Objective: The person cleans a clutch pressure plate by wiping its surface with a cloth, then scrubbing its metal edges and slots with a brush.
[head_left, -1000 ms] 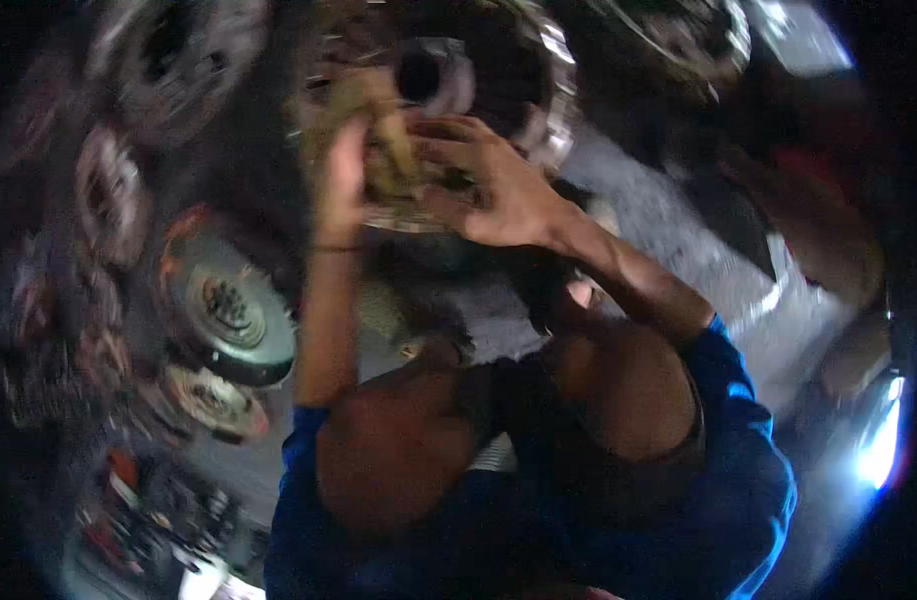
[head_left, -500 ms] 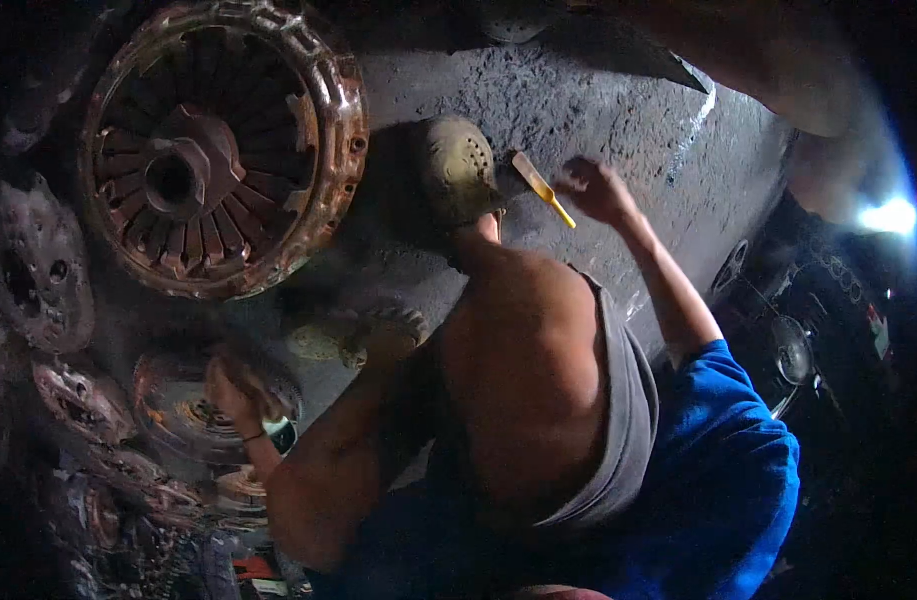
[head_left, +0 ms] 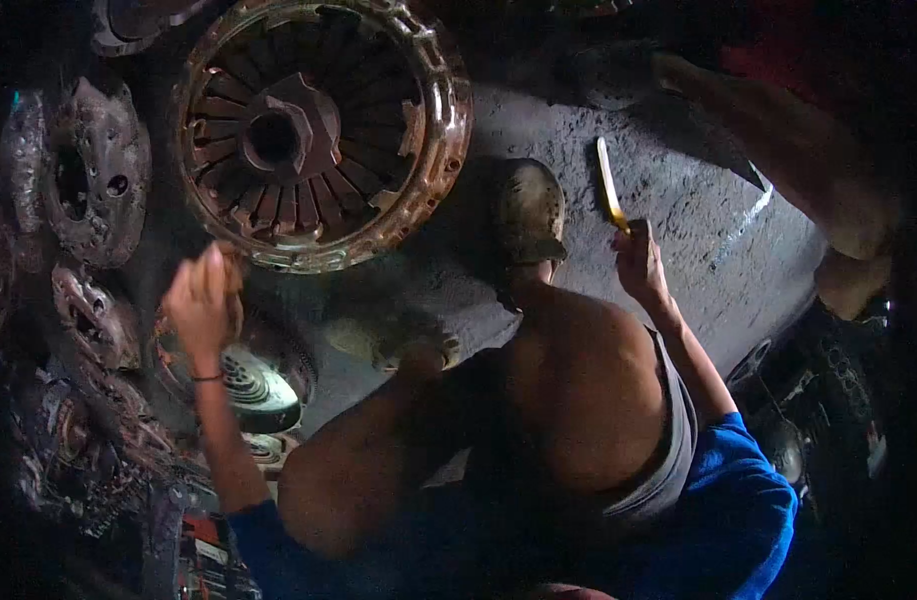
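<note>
My right hand (head_left: 643,264) is closed round the yellow handle of a scraper-like tool (head_left: 608,180), whose pale blade points up over the grey floor. On the left, my left hand (head_left: 205,303) is raised beside the lower left rim of a large round clutch cover (head_left: 441,120); it is slightly blurred, and whether it touches the rim or holds anything is unclear. The cover has radial fingers and a central hub (head_left: 304,125). Below my left hand, a round plate with a shiny ringed centre (head_left: 254,385) is partly covered by my forearm.
Worn metal parts (head_left: 99,180) are stacked along the left side. A shoe (head_left: 532,210) of mine stands on the rough floor (head_left: 699,200). At the upper right are another person's limbs (head_left: 799,150). Dark machine parts (head_left: 789,440) lie at the lower right.
Both hands were at the clutch cover, then moved apart. My right hand has taken hold of the yellow tool from the floor. My left hand has risen toward the cover's rim; the view has shifted.
</note>
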`<state>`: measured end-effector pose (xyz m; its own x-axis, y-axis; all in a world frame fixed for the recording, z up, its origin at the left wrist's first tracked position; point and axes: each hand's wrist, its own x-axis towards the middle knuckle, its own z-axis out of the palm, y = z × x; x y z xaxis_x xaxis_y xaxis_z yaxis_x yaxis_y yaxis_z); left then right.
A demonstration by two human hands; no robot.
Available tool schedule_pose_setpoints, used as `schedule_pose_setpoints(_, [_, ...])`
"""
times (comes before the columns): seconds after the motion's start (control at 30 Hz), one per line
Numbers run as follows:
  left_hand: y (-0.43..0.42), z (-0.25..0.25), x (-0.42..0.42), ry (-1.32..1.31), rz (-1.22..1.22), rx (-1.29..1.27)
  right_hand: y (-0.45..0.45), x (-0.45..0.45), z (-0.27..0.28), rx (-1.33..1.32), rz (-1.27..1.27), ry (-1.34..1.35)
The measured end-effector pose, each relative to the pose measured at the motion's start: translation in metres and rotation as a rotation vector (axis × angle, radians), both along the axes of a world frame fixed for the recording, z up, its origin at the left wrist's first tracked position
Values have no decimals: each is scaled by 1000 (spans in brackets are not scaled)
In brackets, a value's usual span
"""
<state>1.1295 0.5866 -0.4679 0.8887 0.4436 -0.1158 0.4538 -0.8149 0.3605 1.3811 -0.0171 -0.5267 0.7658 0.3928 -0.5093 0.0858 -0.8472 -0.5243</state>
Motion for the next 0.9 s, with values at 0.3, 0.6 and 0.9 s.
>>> schedule_pose_setpoints(0.3, [-98, 59, 230, -541, -539, 13, 152, 39, 84, 97, 84, -44])
schedule_pose_setpoints(0.6, [-162, -19, 262, -409, -607, 320, 220, 36, 95, 221, 164, -26])
schedule_pose_setpoints(0.9, [-55, 6, 272, -401, -316, 557, 216, 50, 100, 303, 113, 2])
